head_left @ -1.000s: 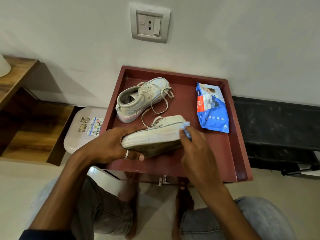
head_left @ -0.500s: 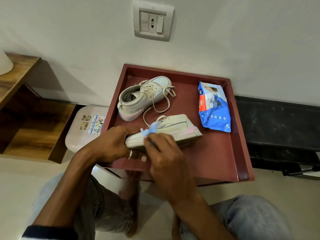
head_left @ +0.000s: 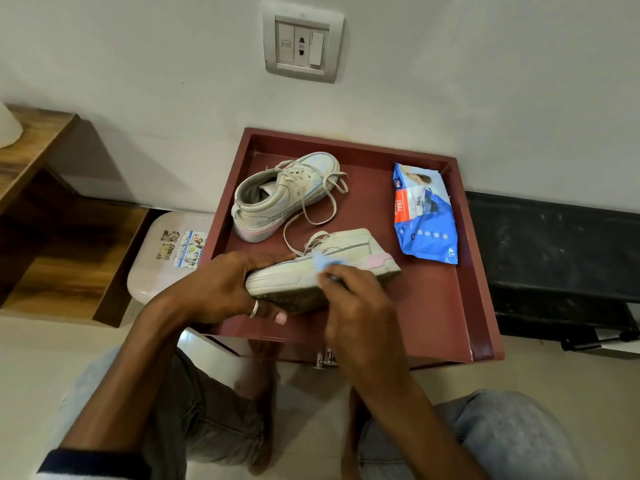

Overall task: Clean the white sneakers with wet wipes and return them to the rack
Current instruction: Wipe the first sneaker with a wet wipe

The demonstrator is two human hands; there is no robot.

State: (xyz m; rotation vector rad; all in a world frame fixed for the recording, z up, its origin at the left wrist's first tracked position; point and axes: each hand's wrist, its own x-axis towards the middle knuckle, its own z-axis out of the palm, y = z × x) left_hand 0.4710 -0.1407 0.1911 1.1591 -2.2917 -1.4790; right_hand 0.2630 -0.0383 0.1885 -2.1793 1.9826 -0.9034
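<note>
Left hand [head_left: 221,285] grips shoe [head_left: 294,278] over tray [head_left: 460,306] front | right hand [head_left: 360,306] pinches wipe [head_left: 323,261] against its side | risk: hard rubbing could twist shoe loose

Views: one, head-worn, wide-angle.
Station: above the person's knees [head_left: 512,431], low in front of the tray [head_left: 481,271].
Facing: forward and steeply down; wall [head_left: 485,81] and socket [head_left: 303,46] at top, floor [head_left: 34,375] at bottom.
Nearness: close; left hand [head_left: 221,289] and right hand [head_left: 360,313] sit mid-frame, forearms running in from the lower edge.
Framing: tray central, whole.
</note>
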